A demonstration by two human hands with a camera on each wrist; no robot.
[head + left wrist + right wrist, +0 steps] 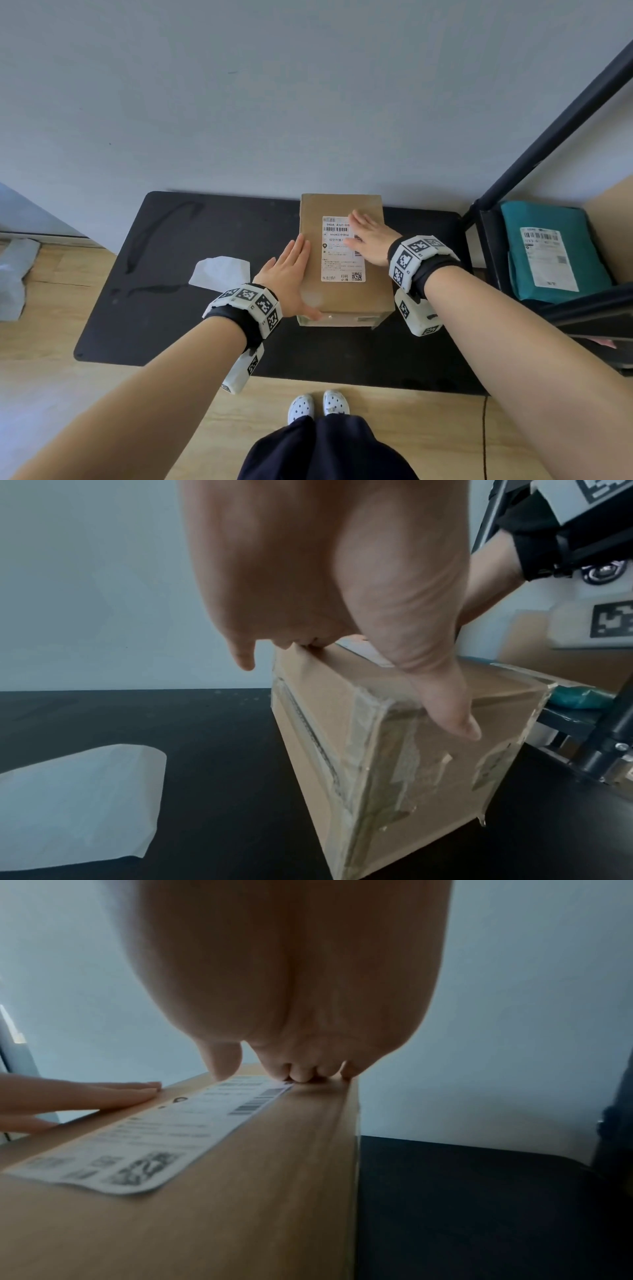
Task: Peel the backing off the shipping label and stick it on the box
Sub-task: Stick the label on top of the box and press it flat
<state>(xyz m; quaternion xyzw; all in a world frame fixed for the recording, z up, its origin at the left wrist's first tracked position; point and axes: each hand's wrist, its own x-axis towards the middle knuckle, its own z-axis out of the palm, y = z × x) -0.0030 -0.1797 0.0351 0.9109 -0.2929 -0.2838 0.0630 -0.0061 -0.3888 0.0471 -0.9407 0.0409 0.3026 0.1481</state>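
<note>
On top of the box (346, 294), the shipping label (337, 255) lies flat with its print facing up. Your right hand (371, 240) rests palm-down on the label's right side, fingers straight and close together, their tips over the label's upper right corner. Your left hand (291, 274) lies flat along the box's left edge, fingers straight and together, thumb (445, 704) hanging down over the box's taped near end. The box sits on a black mat (178, 308) against the wall. Left of the box, the peeled backing (219, 270) lies on the mat, clear of both hands. Right of the box, a teal parcel (551, 253) with 1 label of its own sits on a dark shelf (493, 246).
</note>
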